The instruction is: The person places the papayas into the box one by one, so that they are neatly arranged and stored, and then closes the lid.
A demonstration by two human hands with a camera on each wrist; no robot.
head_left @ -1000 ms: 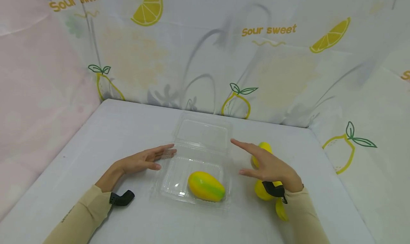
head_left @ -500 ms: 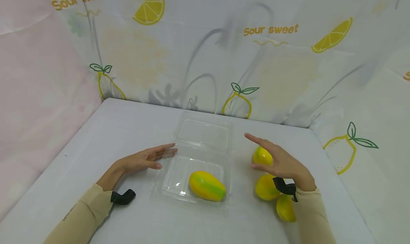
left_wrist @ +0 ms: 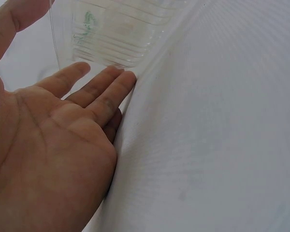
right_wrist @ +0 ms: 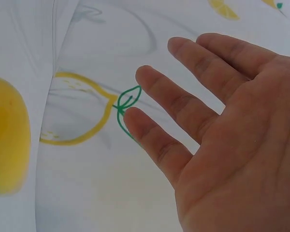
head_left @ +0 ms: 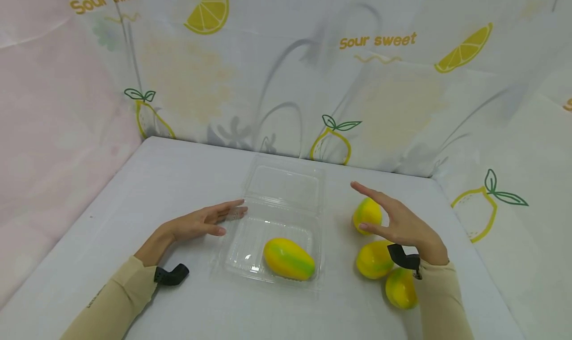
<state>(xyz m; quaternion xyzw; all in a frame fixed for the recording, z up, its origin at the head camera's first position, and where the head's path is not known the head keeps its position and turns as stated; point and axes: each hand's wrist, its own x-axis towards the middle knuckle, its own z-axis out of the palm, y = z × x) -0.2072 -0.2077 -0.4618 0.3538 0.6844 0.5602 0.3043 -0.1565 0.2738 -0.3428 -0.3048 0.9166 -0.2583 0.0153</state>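
A clear plastic clamshell box lies with its lid folded back on the white table. One oblong yellow-green fruit, like a mango or small papaya, sits in its base. My left hand holds nothing; its relaxed fingers reach the box's left side. The left wrist view shows the fingertips right at the ribbed plastic wall. My right hand hovers right of the box with fingers spread and nothing in them. Below it are three similar fruits: a back one, a middle one and a front one.
A white cloth covers the table. Behind it hangs a curtain printed with lemons and lettering, and a pinkish fabric wall stands on the left. The right wrist view has part of a yellow fruit at its left edge.
My right hand has moved right, away from the box and over the loose fruits, uncovering more of them. The left hand and the fruit in the box have stayed in place.
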